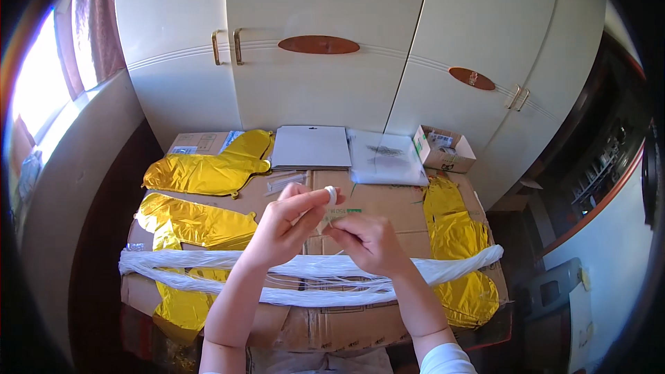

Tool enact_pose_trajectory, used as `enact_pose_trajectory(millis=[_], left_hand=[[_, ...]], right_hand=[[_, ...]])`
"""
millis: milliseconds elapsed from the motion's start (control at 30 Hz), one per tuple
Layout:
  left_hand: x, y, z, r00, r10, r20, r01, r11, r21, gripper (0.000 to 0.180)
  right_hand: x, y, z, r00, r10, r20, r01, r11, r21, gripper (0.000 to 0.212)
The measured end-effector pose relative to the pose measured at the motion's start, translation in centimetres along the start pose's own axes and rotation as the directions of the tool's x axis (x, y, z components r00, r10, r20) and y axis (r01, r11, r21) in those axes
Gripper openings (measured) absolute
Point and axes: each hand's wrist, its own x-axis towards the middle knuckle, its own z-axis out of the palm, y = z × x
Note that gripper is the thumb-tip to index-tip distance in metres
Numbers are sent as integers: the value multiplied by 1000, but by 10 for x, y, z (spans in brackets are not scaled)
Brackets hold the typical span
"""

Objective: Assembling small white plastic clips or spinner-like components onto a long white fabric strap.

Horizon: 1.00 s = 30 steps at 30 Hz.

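My left hand [285,220] is raised over the middle of the table, its fingers closed. A small coil of white string [332,196] wraps round its fingertips. Just to the right, my right hand [370,241] pinches with thumb and forefinger close below the coil, seemingly on the string's thin strand; the fingertips partly hide it. Beneath both wrists a long hank of white string [450,269] stretches across the table in a flattened loop, with some loose strands in the middle.
Gold foil balloons [194,174], lying flat, are on the left, and more gold foil [457,235] is on the right. Flattened cardboard [391,202] covers the table. Along the back are a grey-white board [312,147], clear plastic bags [386,158] and a small open box [447,159], before a white cabinet [318,90].
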Motion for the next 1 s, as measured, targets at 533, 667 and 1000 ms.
enact_pose_trajectory(millis=[533, 667, 1000], left_hand=[[0, 11, -13, 891, -179, 418, 183, 983, 32, 17], [-1, 4, -7, 923, -301, 241, 378, 826, -418, 17], [-1, -1, -4, 953, -274, 129, 274, 962, 18, 13]], right_hand=[[1, 10, -1, 958, 172, -228, -137, 977, 161, 8], [0, 6, 9, 981, 173, -91, -169, 985, 43, 10], [3, 3, 1, 959, -24, -282, 2, 997, -80, 8]])
